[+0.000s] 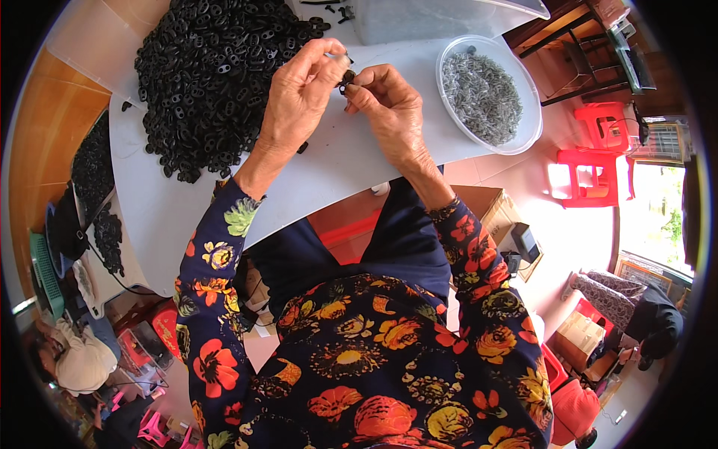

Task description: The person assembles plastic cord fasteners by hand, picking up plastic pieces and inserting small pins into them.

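Over the white table (336,157), my two hands meet at a small black plastic cord lock (346,81). My left hand (299,93) is closed in a pinch at its upper left side, and the fingertips partly cover it. My right hand (390,108) pinches the same piece between thumb and fingers from the right. Just left of my hands rises a big heap of black two-holed cord lock parts (209,82). To the right stands a round clear tub (532,123) full of small metal springs (482,97).
A clear plastic bin (441,19) stands at the table's far edge, beside a few small black bits (345,13). Red stools (591,176) and a cardboard box (486,213) are on the right. Other people sit at lower left (82,359) and lower right (651,314).
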A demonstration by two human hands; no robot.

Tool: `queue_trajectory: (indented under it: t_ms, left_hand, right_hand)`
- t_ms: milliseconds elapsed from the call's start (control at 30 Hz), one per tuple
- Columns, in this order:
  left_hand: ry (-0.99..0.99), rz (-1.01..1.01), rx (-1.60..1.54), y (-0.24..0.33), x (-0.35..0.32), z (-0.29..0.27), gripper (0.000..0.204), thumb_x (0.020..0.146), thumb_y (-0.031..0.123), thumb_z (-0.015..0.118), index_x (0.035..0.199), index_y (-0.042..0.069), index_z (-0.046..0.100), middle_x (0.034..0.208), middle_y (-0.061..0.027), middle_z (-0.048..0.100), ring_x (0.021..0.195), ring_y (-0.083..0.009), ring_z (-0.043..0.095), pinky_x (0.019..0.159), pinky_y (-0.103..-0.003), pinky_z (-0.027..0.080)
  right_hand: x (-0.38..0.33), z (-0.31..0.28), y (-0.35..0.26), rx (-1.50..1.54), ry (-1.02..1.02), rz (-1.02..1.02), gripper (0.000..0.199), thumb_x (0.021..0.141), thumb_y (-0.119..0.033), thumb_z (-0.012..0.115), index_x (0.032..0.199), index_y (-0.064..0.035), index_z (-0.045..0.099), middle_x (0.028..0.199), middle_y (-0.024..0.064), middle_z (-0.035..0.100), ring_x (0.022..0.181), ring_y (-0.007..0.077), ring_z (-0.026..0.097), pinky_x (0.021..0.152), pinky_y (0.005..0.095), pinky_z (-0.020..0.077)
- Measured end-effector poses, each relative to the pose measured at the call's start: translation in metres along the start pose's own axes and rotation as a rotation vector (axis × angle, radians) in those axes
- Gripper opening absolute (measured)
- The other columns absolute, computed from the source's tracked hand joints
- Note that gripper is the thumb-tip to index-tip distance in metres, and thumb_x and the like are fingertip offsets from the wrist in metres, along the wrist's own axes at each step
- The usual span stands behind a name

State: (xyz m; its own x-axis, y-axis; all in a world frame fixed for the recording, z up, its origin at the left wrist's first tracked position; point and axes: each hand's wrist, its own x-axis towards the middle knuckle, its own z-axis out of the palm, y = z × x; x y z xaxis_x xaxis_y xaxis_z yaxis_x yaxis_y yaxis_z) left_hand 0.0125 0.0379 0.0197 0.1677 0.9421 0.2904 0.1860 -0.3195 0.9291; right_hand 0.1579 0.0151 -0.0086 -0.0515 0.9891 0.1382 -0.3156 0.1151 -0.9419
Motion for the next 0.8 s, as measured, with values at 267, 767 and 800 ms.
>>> queue_trajectory:
  t_ms: [267, 767, 800]
  left_hand:
    - [-0.155, -0.089, -0.042, -0.002, -0.011, -0.008, 0.034, 0.097, 0.032, 0.048, 0.089, 0.001, 0.059, 0.066, -0.0027, 0.058, 0.064, -0.0097, 0.048, 0.061, -0.026, 0.043]
    - [-0.071, -0.121, 0.004, -0.007, -0.017, -0.005, 0.021, 0.095, 0.019, 0.048, 0.087, 0.001, 0.054, 0.062, -0.0012, 0.050, 0.060, -0.0082, 0.047, 0.054, -0.026, 0.041]
    - [-0.071, -0.121, 0.004, -0.006, -0.017, -0.005, 0.021, 0.095, 0.019, 0.048, 0.087, 0.001, 0.054, 0.062, -0.0012, 0.050, 0.060, -0.0082, 0.047, 0.054, -0.026, 0.041]
  right_hand:
    - [0.002, -0.003, -0.001, 0.010, -0.029, -0.029, 0.007, 0.087, 0.000, 0.062, 0.091, -0.0015, 0.057, 0.081, 0.0026, 0.062, 0.072, 0.0082, 0.059, 0.068, 0.0232, 0.0505]
    - [0.000, 0.003, -0.002, -0.048, -0.037, -0.026, 0.009, 0.085, 0.001, 0.062, 0.090, -0.0018, 0.055, 0.080, 0.0005, 0.059, 0.070, 0.0073, 0.057, 0.067, 0.0223, 0.0491]
    - [0.000, 0.002, -0.002, -0.048, -0.037, -0.026, 0.009, 0.085, 0.001, 0.062, 0.090, -0.0018, 0.055, 0.080, 0.0005, 0.059, 0.070, 0.0073, 0.057, 0.067, 0.0223, 0.0491]
